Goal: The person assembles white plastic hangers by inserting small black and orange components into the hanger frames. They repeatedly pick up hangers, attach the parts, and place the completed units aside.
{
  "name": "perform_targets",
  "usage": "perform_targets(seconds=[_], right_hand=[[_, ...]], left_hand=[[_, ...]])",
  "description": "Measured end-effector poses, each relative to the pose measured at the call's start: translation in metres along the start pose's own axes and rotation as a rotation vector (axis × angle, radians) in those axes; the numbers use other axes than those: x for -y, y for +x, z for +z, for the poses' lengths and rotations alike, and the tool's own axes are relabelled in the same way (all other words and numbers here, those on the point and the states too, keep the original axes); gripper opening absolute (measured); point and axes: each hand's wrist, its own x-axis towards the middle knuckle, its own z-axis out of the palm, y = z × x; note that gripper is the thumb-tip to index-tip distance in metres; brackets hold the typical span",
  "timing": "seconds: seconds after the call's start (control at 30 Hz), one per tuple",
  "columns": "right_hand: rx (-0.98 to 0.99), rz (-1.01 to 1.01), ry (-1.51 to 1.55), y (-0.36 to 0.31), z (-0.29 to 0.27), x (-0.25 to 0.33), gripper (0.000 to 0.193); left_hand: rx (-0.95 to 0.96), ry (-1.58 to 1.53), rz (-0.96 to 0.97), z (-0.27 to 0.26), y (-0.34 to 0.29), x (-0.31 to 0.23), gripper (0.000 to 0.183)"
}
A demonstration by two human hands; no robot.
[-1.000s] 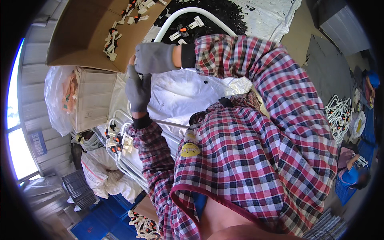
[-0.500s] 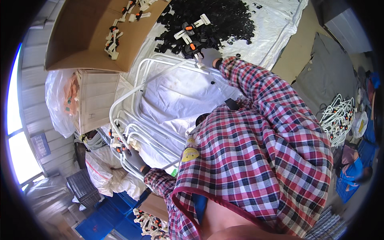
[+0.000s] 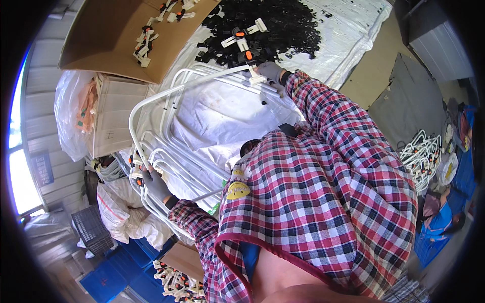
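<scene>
A bent white metal tube [image 3: 174, 92] arcs from the left side toward the top middle. Around its lower left bend closes my left hand [image 3: 157, 186], in a grey glove. My right hand [image 3: 271, 71], gloved too, pinches a white plastic bracket [image 3: 256, 77] with a black and orange part, right where the tube's far end meets it. Whether the end sits inside the bracket I cannot tell. Two more such brackets [image 3: 244, 36] lie just beyond on a heap of small black parts [image 3: 283, 28]. Below the tube, several bent white tubes [image 3: 189, 160] lie stacked.
A cardboard box [image 3: 108, 43] with white brackets stands at the upper left, above a pale crate [image 3: 121, 113]. White sacks [image 3: 124, 207] and blue crates [image 3: 108, 275] are at the lower left. At the far right a person in blue [image 3: 439, 222] sits near piled white frames [image 3: 422, 159].
The tube's far end has moved up and right to the bracket at my right hand. My left hand keeps its hold on the bend, and the view has shifted slightly.
</scene>
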Motion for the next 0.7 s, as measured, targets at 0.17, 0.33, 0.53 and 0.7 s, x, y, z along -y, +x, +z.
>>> perform_targets(seconds=[0.17,0.33,0.53,0.7], right_hand=[[0.075,-0.010,0.886,-0.031,-0.002,-0.021,0.026],[0.018,-0.070,0.671,-0.045,-0.007,0.004,0.036],[0.106,-0.156,1.317,-0.063,-0.026,0.045,0.042],[0.025,-0.350,0.117,-0.079,-0.098,0.122,0.046]], left_hand=[[0.076,-0.033,0.041,0.012,0.025,-0.002,0.025],[0.092,-0.116,-0.002,0.017,0.028,-0.013,0.023],[0.108,-0.280,0.026,0.011,0.016,-0.030,0.044],[0.243,-0.294,0.069,0.018,0.016,-0.081,0.045]])
